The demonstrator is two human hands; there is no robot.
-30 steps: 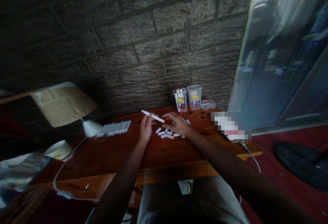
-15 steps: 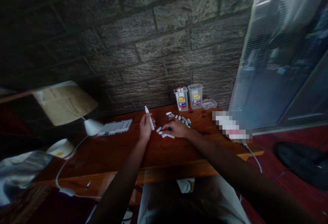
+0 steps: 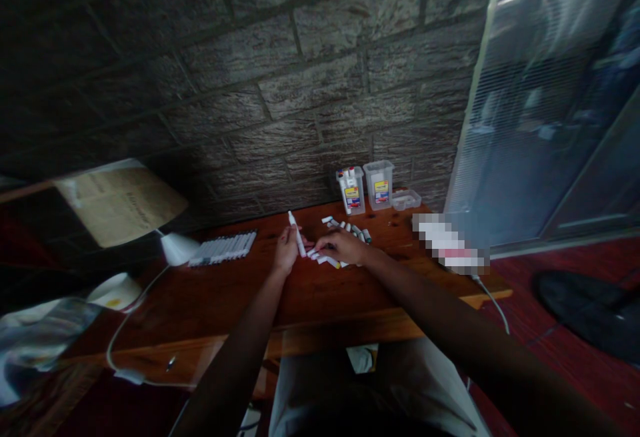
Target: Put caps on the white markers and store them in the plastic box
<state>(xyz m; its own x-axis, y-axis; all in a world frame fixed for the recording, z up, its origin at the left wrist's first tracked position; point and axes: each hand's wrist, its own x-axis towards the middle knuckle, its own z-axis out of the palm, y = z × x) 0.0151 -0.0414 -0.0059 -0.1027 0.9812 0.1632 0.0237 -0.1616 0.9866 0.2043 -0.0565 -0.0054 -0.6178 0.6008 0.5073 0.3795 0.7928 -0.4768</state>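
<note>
My left hand [image 3: 287,249] is closed around a white marker [image 3: 296,231], held tilted upright just above the table. The marker's upper end is narrow and pale, and its lower end shows a pinkish tint. Close beside it, my right hand [image 3: 344,246] reaches in with pinched fingertips at a small white marker cap [image 3: 313,252]. More small white caps [image 3: 327,261] lie under and in front of that hand, one with a yellow end. Behind its knuckles several more caps [image 3: 356,231] are scattered, partly hidden by the hand.
A row of white markers [image 3: 223,248] lies left on the wooden table [image 3: 220,300]. Near the wall stand a clear tub with markers [image 3: 353,191] and another clear tub [image 3: 379,185], beside a clear lid [image 3: 406,199]. A lamp [image 3: 123,200] and cup [image 3: 114,291] are left.
The marker in my left hand showed a dark upper tip before; now that end looks pale. My right hand has shifted slightly left, its fingertips nearer the left hand.
</note>
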